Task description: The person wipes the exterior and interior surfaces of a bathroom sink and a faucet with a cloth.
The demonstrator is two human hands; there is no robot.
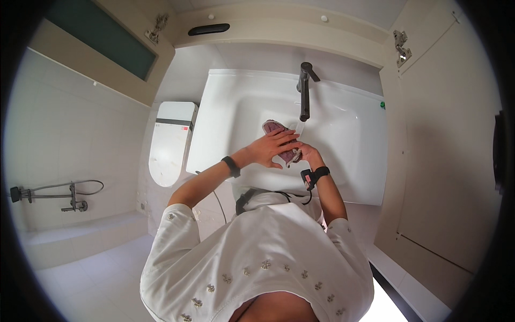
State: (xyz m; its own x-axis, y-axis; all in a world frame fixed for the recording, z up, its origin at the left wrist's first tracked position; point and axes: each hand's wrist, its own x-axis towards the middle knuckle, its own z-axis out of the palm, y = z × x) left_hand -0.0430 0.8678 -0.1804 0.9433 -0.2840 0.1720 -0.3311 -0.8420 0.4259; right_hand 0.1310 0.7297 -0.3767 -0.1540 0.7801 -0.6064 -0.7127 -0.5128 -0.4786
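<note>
A small mauve shoe (288, 156) with a pale edge is held over the white washbasin (225, 115), tilted with one end toward the far left. Across its upper side lies my left hand (268, 149), fingers stretched and spread, thumb apart. At the shoe's near right end, my right hand (308, 152) grips it; part of that grip is hidden by the shoe and my left fingers. Just beyond my hands stands a dark faucet (304, 96), its spout pointing toward me, with what looks like a thin stream of water below it.
A white toilet (170, 147) with a closed lid stands left of the basin. Open cabinet doors flank me, the right door (445, 139) close by the basin. A hand shower (72, 194) hangs on the left wall. A thin cable (220, 204) hangs near my left arm.
</note>
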